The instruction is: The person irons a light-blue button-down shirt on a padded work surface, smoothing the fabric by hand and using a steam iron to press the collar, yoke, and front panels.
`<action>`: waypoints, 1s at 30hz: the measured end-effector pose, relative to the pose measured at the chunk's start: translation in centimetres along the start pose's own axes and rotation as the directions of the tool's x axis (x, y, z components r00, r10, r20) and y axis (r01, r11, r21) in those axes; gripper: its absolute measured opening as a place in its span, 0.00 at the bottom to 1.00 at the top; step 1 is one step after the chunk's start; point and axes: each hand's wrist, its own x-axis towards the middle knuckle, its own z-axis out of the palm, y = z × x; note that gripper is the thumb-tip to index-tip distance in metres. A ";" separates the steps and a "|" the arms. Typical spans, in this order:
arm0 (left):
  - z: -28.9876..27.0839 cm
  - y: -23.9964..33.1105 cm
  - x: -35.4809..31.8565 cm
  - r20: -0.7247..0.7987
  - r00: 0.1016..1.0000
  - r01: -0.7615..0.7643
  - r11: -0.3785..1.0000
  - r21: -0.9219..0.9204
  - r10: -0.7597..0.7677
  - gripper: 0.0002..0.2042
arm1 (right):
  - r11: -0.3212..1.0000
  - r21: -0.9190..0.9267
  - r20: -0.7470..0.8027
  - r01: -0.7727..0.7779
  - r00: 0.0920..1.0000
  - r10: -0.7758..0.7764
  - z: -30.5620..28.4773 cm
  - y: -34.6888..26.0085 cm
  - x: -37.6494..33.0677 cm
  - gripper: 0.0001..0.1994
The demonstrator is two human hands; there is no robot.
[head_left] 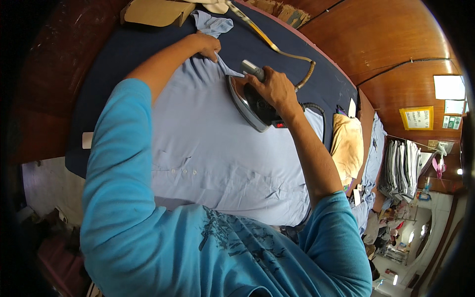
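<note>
The left hand has its fingers curled in, with a bit of the light blue shirt pinched in them, near the top of the shirt. The right hand has its fingers wrapped around the handle of the iron. The iron sits on the shirt, just below and to the right of the left hand. The shirt is spread out on the dark blue table cover, with wrinkles near its row of buttons. A yellow cloth lies to the right of the shirt, and a brown box sits at the far left.
</note>
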 end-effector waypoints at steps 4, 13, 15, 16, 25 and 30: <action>0.3 -1.4 0.9 -0.026 0.999 0.027 1.000 0.009 -0.026 0.16 | 0.995 -0.022 -0.043 0.094 0.995 -0.095 -0.1 -0.9 1.5 0.26; -0.7 0.4 0.7 -0.020 0.998 0.063 0.970 0.234 -0.060 0.21 | 0.999 0.017 -0.037 0.034 0.999 -0.033 0.7 -1.6 3.6 0.25; -0.7 0.0 0.6 0.000 0.996 0.082 0.978 0.191 -0.084 0.22 | 0.990 -0.039 -0.039 0.139 0.989 -0.141 1.1 -1.2 2.8 0.25; -0.6 -0.1 0.6 0.010 0.995 0.093 0.981 0.169 -0.096 0.22 | 0.991 -0.001 -0.018 0.133 0.991 -0.133 1.3 -1.3 2.3 0.24; 0.0 2.6 -2.1 -0.330 0.944 0.020 0.994 0.103 0.015 0.19 | 0.998 -0.004 -0.015 0.066 0.998 -0.066 1.0 -0.7 2.2 0.25; 5.4 3.1 -2.1 -0.616 0.769 0.235 0.972 0.024 -0.171 0.14 | 0.999 -0.007 0.007 0.037 0.999 -0.037 0.5 -0.5 0.6 0.24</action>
